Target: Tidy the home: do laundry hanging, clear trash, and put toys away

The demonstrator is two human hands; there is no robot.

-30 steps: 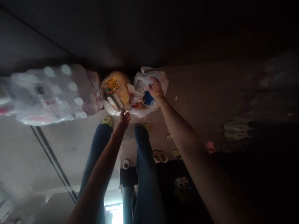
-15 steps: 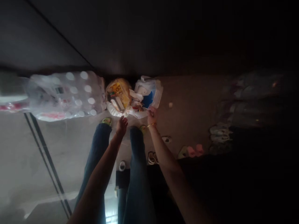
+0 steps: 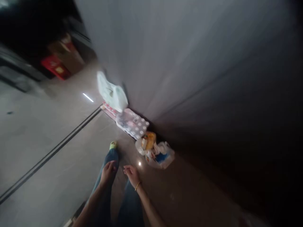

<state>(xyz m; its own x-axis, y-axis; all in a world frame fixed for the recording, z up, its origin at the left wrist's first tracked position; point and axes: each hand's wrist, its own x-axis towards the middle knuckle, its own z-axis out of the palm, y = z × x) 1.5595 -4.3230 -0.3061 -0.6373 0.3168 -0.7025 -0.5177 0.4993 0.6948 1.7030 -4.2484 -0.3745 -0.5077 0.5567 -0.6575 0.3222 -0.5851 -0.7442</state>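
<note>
My left hand (image 3: 108, 171) hovers over my left trouser leg, holding nothing that I can see, its fingers loosely bent and somewhat blurred. Beside it, my right hand (image 3: 131, 175), with a gold bracelet (image 3: 137, 186) at the wrist, is empty with bent fingers apart. Beyond the right hand, a white plastic bag (image 3: 168, 161) stands on the floor against the wall. Something blue (image 3: 162, 157) shows inside it, and mixed wrappers and a yellow bag (image 3: 150, 140) fill the side nearer the bottles. Neither hand touches these bags.
A shrink-wrapped pack of white-capped bottles (image 3: 132, 123) lies along the grey wall (image 3: 165, 63). Past it is a pale plastic bag (image 3: 113, 96). Red and brown boxes (image 3: 56, 66) stand farther off. A dark double stripe (image 3: 52, 151) crosses the floor.
My view has swung left and back, so the bags now appear lower and smaller. My right hand has come away from the white bag's edge. Both hands are drawn back toward my legs.
</note>
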